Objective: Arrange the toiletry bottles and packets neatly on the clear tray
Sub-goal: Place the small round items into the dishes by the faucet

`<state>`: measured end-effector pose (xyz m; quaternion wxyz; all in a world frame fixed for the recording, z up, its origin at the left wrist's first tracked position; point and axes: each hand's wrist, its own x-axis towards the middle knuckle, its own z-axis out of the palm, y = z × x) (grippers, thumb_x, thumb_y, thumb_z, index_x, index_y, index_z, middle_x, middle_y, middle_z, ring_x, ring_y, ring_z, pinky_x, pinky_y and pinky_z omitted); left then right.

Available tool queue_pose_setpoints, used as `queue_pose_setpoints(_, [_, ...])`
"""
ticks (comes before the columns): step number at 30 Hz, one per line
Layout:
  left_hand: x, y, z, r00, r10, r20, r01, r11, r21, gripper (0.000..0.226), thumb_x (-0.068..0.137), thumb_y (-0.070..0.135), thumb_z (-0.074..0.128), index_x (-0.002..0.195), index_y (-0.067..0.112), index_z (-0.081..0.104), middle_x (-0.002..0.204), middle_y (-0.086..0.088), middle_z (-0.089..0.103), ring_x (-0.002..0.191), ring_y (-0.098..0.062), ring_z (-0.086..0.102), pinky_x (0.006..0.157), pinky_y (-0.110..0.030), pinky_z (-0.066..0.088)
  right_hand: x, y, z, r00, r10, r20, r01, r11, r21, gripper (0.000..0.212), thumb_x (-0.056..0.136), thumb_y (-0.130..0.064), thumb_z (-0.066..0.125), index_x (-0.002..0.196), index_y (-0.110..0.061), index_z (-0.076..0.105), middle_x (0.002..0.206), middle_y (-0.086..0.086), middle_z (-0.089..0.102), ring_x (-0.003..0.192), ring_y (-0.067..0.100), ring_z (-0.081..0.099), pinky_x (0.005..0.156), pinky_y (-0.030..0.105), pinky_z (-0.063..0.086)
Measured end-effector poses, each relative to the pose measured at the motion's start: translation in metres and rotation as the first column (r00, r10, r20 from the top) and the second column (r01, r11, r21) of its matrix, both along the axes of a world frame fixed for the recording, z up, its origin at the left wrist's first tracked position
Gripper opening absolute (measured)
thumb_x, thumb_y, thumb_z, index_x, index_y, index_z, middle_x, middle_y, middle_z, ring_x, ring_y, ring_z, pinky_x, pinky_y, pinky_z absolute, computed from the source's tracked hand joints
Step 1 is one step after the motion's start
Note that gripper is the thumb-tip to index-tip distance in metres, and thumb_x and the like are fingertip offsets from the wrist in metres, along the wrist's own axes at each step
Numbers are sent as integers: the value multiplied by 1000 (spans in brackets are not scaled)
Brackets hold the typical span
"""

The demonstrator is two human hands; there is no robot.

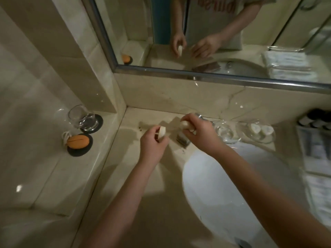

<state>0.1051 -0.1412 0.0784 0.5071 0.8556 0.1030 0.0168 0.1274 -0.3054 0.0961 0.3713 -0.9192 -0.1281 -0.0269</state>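
White and disc-shaped, a round packet (162, 131) is being pinched between the thumb and curled fingers of the left hand (154, 142), just above the marble counter (143, 185). The right hand (198, 131) is curling round a second white piece (184, 124), holding it just over a small clear container (182, 140) near the back wall; blur is hiding what that piece is. I am judging this as the gathering step: both items are being carried, neither yet placed. What looks like the tray (302, 140) is lying well apart at the far right edge, bearing dark bottles (315, 119). The next move is calling for a rightward carry past the glass bowls (226, 134) standing close along the wall, so the hands are needing height, or a path over the basin (223, 185), where room is opening wide. Leftward, a raised ledge (53, 167) is hemming in the counter.
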Motion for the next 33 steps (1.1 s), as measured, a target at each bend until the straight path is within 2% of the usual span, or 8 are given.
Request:
queue_pose_setpoints(2, [-1, -26, 13, 996, -28, 85, 28, 1000, 3, 16, 84, 12, 61, 98, 4, 65, 80, -4, 61, 72, -22, 56, 62, -10, 44, -9, -27, 5, 997, -78, -16, 79, 996, 34, 20, 83, -9, 64, 102, -8, 59, 79, 5, 64, 65, 14, 53, 61, 21, 41])
queue_pose_setpoints(5, [-2, -65, 26, 978, -115, 176, 121, 992, -21, 30, 78, 26, 59, 95, 3, 69, 86, -8, 61, 80, -25, 60, 73, -26, 45, -17, -69, 3, 981, -190, -42, 193, 978, 80, 17, 82, -6, 66, 98, -7, 62, 77, 1, 57, 63, 0, 53, 58, 12, 36])
queue_pose_setpoints(9, [8, -115, 39, 937, -294, 188, 287, 956, 68, 32, 75, 31, 64, 96, 7, 72, 93, -9, 67, 86, -20, 58, 74, -24, 41, -16, -127, -15, 948, -307, -87, 309, 951, 9, 24, 82, -9, 68, 105, -4, 67, 89, 5, 53, 74, 18, 49, 71, 24, 34])
queue_pose_setpoints(13, [33, -167, 41, 944, -326, 56, 321, 944, 77, 15, 79, 15, 69, 92, 8, 70, 83, -2, 66, 77, -14, 55, 61, -21, 38, -4, -170, -29, 890, -393, -230, 403, 915, -5, 26, 83, -13, 67, 108, -7, 65, 96, 10, 67, 78, 18, 55, 72, 25, 40])
queue_pose_setpoints(18, [80, -211, 11, 890, -404, -210, 447, 863, 235, 13, 79, 15, 68, 85, 16, 57, 89, -2, 59, 83, -19, 55, 68, -23, 38, 25, -196, -49, 834, -411, -367, 411, 908, -84, 21, 83, -16, 65, 103, -8, 63, 98, 14, 68, 81, 25, 62, 70, 31, 49])
queue_pose_setpoints(21, [103, -226, -8, 842, -407, -353, 522, 782, 342, 12, 81, 12, 65, 91, 6, 61, 102, -12, 65, 90, -24, 58, 74, -28, 45, 39, -200, -59, 815, -373, -443, 366, 925, -105, 21, 87, -15, 60, 106, -7, 64, 102, 16, 68, 89, 28, 65, 69, 28, 49])
queue_pose_setpoints(24, [117, -233, -26, 796, -393, -460, 583, 703, 408, 24, 81, 10, 64, 101, -3, 65, 105, -18, 66, 96, -32, 64, 82, -37, 54, 48, -197, -68, 819, -358, -447, 319, 934, -163, 25, 87, -15, 57, 109, -7, 64, 107, 15, 67, 100, 29, 61, 73, 25, 41])
queue_pose_setpoints(33, [135, -238, -50, 736, -402, -544, 676, 468, 569, 26, 85, 7, 56, 110, 10, 62, 116, -12, 63, 106, -29, 60, 89, -36, 51, 50, -198, -90, 872, -358, -333, 271, 921, -280, 28, 86, -24, 58, 111, -11, 61, 109, 11, 63, 101, 31, 59, 79, 35, 47])
